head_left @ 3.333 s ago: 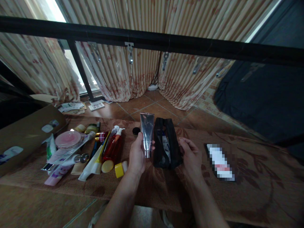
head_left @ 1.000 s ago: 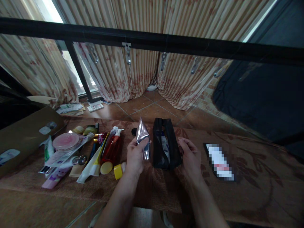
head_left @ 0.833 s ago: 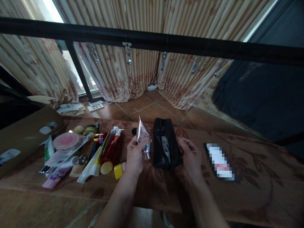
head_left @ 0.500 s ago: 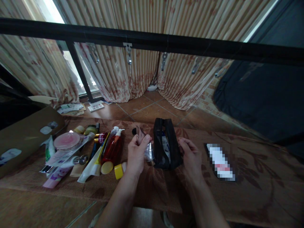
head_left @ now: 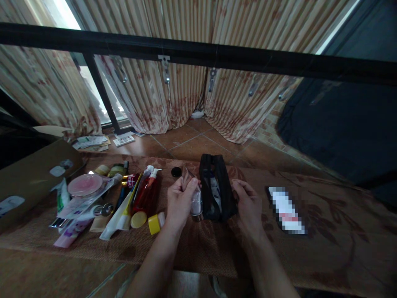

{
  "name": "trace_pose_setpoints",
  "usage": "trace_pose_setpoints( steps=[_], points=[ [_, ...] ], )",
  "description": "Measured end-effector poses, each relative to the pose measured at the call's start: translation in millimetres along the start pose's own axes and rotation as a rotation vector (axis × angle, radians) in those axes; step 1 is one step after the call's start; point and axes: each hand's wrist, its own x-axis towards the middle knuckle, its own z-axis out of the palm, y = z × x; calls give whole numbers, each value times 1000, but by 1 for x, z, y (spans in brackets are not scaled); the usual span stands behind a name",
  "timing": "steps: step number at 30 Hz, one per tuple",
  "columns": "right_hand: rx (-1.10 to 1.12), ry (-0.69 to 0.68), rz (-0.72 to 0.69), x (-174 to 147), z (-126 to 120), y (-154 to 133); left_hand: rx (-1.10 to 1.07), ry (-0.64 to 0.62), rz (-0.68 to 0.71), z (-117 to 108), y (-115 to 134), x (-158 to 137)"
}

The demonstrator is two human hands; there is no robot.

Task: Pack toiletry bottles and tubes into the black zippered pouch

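Note:
A black zip pouch (head_left: 226,194) with see-through mesh stands with its top open on the cloth-covered table, and a white and blue item (head_left: 216,192) shows inside. On its left, my left hand (head_left: 180,203) is closed on a shiny, pale squeeze tube (head_left: 196,203), with the flat end up and the wider end down against the pouch's side. My fingers cover part of the tube. At the pouch's right side, my right hand (head_left: 249,203) pinches its edge between thumb and fingers. A small round black lid (head_left: 176,171) lies just beyond my left hand.
To the left lie a red pump bottle (head_left: 145,192), a yellow-capped jar (head_left: 154,224), a pink round case (head_left: 86,184) and several tubes. A cardboard box (head_left: 34,178) stands at the far left. On the right rests a phone (head_left: 287,211). A black rail (head_left: 186,47) crosses beyond the table.
The tube in my left hand has tilted more upright beside the pouch. The black lid, partly hidden before, now shows fully. My right hand stays at the pouch's edge.

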Motion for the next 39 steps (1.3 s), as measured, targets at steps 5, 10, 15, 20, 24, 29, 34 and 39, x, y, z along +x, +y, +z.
trace_pose_setpoints(
  steps=[5,10,15,20,24,29,34,39],
  points=[
    [-2,3,-9,0,1,0,-2,60,12,1,2,-2],
    [-2,10,14,0,1,-1,3,61,7,2,2,-4],
    [-5,-2,-9,1,1,0,-56,63,-60,2,1,-3],
    [11,9,6,0,2,-4,-206,92,-239,0,7,2],
    [22,11,15,-1,4,-5,-290,118,-401,-2,13,3],
    [38,7,17,0,3,-3,-247,69,-364,-7,12,4],
    [40,10,18,0,3,-1,-167,52,-306,-10,7,5],
    [5,-1,12,0,2,-1,44,79,-153,-14,-2,6]
  ],
)
